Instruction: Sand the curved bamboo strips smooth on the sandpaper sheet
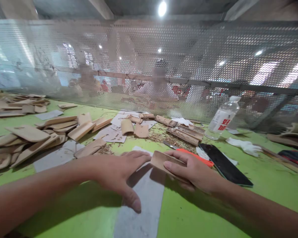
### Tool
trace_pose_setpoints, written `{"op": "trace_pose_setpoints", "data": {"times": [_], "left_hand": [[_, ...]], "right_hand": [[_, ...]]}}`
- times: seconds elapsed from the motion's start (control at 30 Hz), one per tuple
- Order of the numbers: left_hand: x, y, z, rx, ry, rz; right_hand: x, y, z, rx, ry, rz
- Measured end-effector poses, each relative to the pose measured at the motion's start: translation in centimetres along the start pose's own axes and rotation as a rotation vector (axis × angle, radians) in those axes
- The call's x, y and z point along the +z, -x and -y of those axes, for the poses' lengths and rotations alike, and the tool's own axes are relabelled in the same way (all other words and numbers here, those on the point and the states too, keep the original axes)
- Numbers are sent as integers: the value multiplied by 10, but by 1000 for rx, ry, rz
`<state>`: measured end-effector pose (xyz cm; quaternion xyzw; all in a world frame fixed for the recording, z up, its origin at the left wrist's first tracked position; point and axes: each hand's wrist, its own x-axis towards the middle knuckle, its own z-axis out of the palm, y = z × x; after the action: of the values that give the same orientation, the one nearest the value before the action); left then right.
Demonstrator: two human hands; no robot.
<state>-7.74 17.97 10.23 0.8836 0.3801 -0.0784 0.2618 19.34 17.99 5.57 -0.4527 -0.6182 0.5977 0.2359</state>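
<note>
Curved wooden piece (160,160): in the right hand, its free end just above the paper strip (139,218) and near the left fingertips.
Right hand (201,170): pinching the piece, thumb on its upper face, fingers beneath.
Left hand (123,172): spread palm down over the strip, thumb apart from the fingers, holding nothing; whether it presses on the paper, I cannot tell.
Beyond the right hand: an orange item (198,156), partly hidden by that hand, with a slim metal tool (171,144) beside it; a black phone (224,163) lies close on the right.
Far side: wood shavings (161,136) among loose curved pieces (182,135), some on paper sheets.
Left side: heaped wooden pieces (31,132) beyond the left forearm.
Right side: an upright clear bottle (221,120) and a crumpled white item (245,145).
Back: a perforated screen (139,66) stands across the green table (188,215), people blurred behind it.
</note>
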Motion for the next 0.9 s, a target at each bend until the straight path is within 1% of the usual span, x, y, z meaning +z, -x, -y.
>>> {"op": "trace_pose_setpoints", "data": {"times": [0.03, 0.1, 0.23, 0.33, 0.4, 0.47, 0.53, 0.7, 0.83, 0.9], "left_hand": [[3, 1, 3, -4, -3, 13], [9, 3, 7, -21, 4, 0], [13, 2, 7, -23, 5, -26], [11, 2, 7, -9, -3, -3], [11, 2, 7, -11, -14, 36], [13, 3, 7, -13, -26, 68], [15, 4, 5, -17, -32, 78], [18, 3, 1, -43, -24, 78], [20, 1, 2, -50, -16, 74], [19, 1, 3, -44, -15, 71]], "right_hand": [[-2, -1, -1, 13, 86, -45], [-4, -3, -1, 14, 223, -99], [-6, -1, 6, -61, 411, -174], [-6, 4, 11, -115, 517, -123], [-6, 7, 9, -195, 603, -90], [-5, 8, 6, -281, 679, -84], [-4, 9, 3, -328, 714, -68], [2, 10, 3, -338, 706, -62], [6, 10, 4, -378, 710, -23], [6, 10, 3, -384, 695, -34]]}}
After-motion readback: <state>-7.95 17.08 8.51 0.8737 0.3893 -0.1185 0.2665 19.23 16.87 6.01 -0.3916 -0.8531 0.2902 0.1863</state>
